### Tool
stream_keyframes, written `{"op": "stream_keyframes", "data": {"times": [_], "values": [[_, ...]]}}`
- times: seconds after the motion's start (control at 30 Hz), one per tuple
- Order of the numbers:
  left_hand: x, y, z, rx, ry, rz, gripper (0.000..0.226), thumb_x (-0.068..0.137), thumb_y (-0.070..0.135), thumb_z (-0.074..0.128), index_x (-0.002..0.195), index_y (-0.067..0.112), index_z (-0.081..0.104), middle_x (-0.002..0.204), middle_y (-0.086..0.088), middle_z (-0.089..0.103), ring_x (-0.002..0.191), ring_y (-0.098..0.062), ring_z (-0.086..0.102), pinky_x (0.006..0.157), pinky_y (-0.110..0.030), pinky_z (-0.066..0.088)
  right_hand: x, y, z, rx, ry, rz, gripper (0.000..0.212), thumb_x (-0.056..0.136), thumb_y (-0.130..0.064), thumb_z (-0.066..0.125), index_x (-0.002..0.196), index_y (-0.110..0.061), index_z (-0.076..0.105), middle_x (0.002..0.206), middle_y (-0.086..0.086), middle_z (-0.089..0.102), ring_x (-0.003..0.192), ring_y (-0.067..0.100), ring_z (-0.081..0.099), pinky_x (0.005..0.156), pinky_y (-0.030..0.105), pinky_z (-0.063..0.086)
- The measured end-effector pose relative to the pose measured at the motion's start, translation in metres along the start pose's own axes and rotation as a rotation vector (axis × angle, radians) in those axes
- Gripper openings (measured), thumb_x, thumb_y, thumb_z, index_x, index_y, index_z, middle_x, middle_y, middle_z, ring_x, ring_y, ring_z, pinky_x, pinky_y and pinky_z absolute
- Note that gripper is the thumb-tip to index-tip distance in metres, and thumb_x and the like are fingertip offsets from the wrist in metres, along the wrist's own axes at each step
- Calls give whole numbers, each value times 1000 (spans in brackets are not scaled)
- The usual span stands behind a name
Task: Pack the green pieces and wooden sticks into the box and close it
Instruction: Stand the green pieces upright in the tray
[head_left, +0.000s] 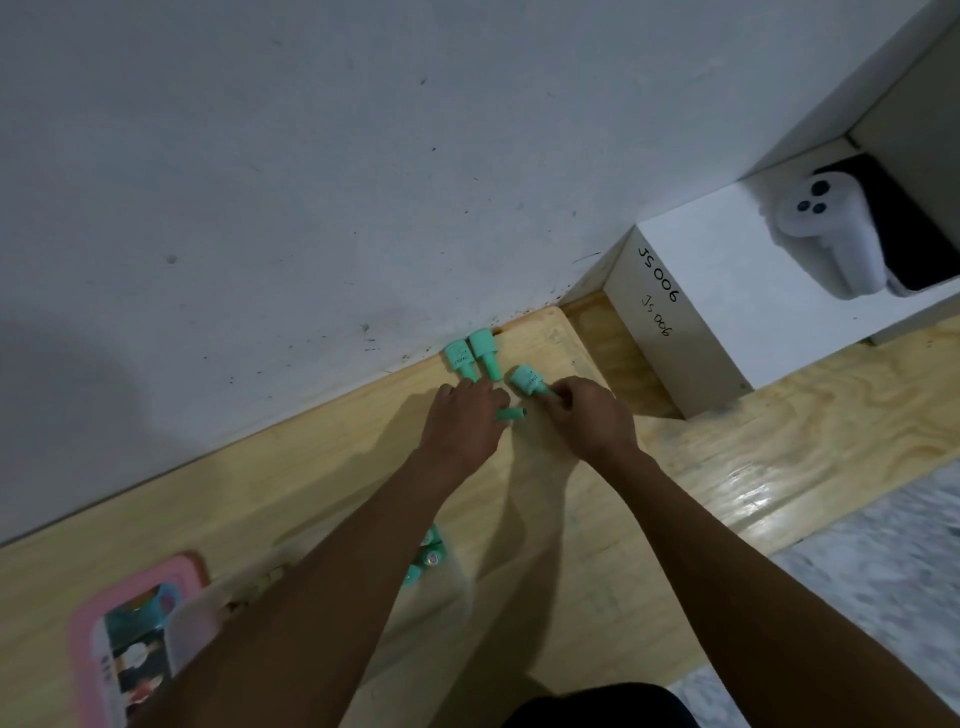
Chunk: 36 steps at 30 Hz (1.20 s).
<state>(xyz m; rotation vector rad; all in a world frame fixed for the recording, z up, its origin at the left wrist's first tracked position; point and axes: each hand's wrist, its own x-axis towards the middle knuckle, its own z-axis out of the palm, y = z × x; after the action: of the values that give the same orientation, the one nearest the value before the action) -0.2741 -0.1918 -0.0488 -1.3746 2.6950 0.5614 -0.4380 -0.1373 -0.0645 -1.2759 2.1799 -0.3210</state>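
Both your arms reach across the wooden tabletop (597, 545) towards the wall, just left of the white box marked JS 006 (691, 332). Your right hand (589, 415) has its fingers curled in and pinches the narrow stem of a tilted green piece (523, 379), which lies nearest the white box. Your left hand (462, 418) lies palm down, its fingertips at the stems of a pair of green pieces (470, 356) that lie side by side against the wall, further left of the white box. I cannot tell whether that hand grips them or only touches them. A short green piece (511, 414) lies on the wood between your two hands, close to the left thumb.

More green pieces (428, 558) show beside your left forearm, well away from the white box and nearer to you. The pink-rimmed box (85, 639) sits farthest left of the white box, partly hidden by that forearm. A white game controller (826, 234) rests on top of the white box.
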Motion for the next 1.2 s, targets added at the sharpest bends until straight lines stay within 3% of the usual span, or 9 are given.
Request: {"op": "stream_keyframes", "data": {"times": [0.1, 0.27, 0.33, 0.43, 0.57, 0.73, 0.93, 1.0, 1.2], "values": [[-19, -3, -9, -437, 121, -132, 23, 87, 27, 64, 106, 14, 63, 103, -7, 67, 93, -24, 62, 77, -36, 50, -15, 1, -3, 218, 76, 15, 30, 92, -33, 61, 115, -15, 68, 109, 3, 70, 94, 16, 63, 81, 32, 52], [-58, -9, -29, -715, 270, -258, 19, 82, 27, 72, 88, 11, 64, 81, 1, 68, 71, -12, 61, 60, -14, 44, -53, -18, -9, 533, 154, -15, 28, 93, -24, 62, 118, -13, 67, 106, -5, 66, 85, 2, 59, 70, 12, 48], [-77, -12, -39, -785, 336, -304, 20, 81, 29, 73, 80, 12, 61, 73, 1, 66, 65, -9, 60, 57, -8, 43, -68, -25, -10, 575, 165, -77, 26, 93, -25, 61, 118, -17, 67, 109, -4, 68, 88, 4, 62, 71, 12, 48], [-108, -14, -51, -833, 423, -349, 24, 82, 31, 72, 75, 14, 58, 69, -1, 65, 62, -11, 60, 52, -10, 42, -88, -38, -10, 584, 147, -182, 29, 94, -25, 60, 122, -19, 64, 112, -4, 67, 92, 8, 64, 71, 8, 49], [-146, -18, -56, -851, 502, -386, 27, 83, 35, 71, 74, 13, 58, 71, -3, 67, 70, -18, 66, 58, -20, 49, -114, -58, -11, 613, 135, -256, 28, 91, -20, 65, 118, -14, 64, 108, -3, 66, 88, -2, 62, 72, 5, 47], [-192, -20, -51, -879, 550, -413, 25, 82, 35, 71, 78, 12, 61, 72, -5, 68, 71, -21, 67, 64, -35, 54, -152, -74, -5, 537, 65, -379, 26, 90, -21, 66, 116, -21, 65, 98, -14, 65, 85, -8, 60, 69, 4, 45], [-230, -25, -30, -890, 503, -486, 20, 79, 34, 74, 89, 17, 71, 78, 2, 72, 74, -12, 69, 71, -35, 58, -188, -74, 16, 333, -44, -508, 24, 89, -26, 67, 113, -28, 67, 97, -14, 67, 84, 0, 60, 69, 13, 48], [-238, -23, -23, -858, 489, -496, 21, 78, 33, 75, 91, 17, 73, 80, 3, 73, 74, -8, 69, 71, -31, 58, -195, -69, 24, 190, -32, -536, 25, 88, -30, 67, 113, -32, 67, 95, -17, 65, 82, 2, 59, 70, 21, 50], [-246, -15, -3, -841, 418, -528, 19, 76, 27, 78, 87, 13, 72, 80, -2, 72, 72, -13, 69, 66, -31, 56, -201, -58, 42, -92, 62, -579, 24, 87, -32, 67, 111, -30, 69, 97, -8, 69, 92, 10, 61, 68, 22, 41]]}}
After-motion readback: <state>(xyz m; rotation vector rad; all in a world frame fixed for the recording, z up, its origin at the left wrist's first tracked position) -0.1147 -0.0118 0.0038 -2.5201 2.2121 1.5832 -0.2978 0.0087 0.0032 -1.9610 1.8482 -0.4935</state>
